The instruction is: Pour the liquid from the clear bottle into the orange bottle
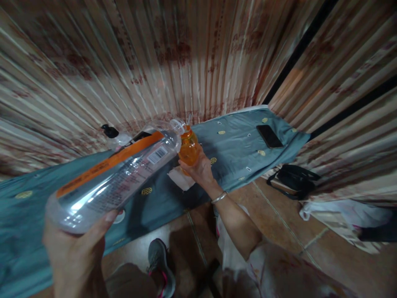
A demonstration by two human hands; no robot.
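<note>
My left hand (74,248) grips the base of a large clear plastic bottle (120,174) with an orange label stripe. The bottle is tipped almost flat, its open neck against the mouth of a small orange bottle (188,148). My right hand (200,167) is wrapped round that small orange bottle and holds it upright over a teal cloth-covered surface (235,149). A metal bangle sits on my right wrist. A piece of white paper (181,179) lies on the cloth under the right hand.
A black phone (269,136) lies on the cloth at the right. A black cap (109,131) rests near the curtain behind the big bottle. Patterned curtains hang behind. A black bag (294,179) and white bag (347,211) sit on the tiled floor. My shoe (159,260) shows below.
</note>
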